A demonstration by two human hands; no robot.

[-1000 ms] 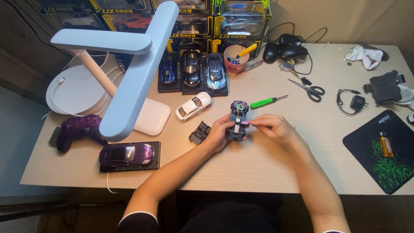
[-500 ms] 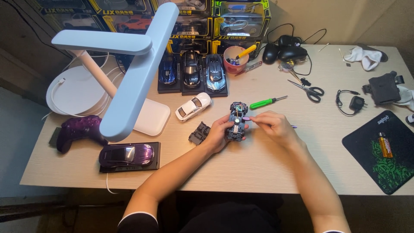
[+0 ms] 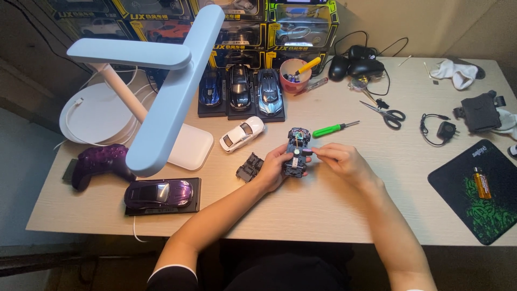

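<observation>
An opened toy car chassis (image 3: 297,141), dark with exposed parts, sits near the middle of the wooden desk. My left hand (image 3: 276,167) grips its near end from the left. My right hand (image 3: 340,161) pinches a small part at the chassis's right side. A black loose car piece (image 3: 250,166) lies just left of my left hand. A green-handled screwdriver (image 3: 334,129) rests on the desk just beyond my right hand. A white toy car (image 3: 242,134) stands to the upper left of the chassis.
A white desk lamp (image 3: 161,91) reaches over the left half. Three model cars (image 3: 239,89) on black bases line the back, boxed cars behind. A purple car (image 3: 159,193), purple controller (image 3: 99,161), scissors (image 3: 385,112), pink cup (image 3: 295,75) and black mat (image 3: 476,191) lie around.
My hands and the chassis stay in nearly the same place; my right fingers have shifted slightly against the chassis's side.
</observation>
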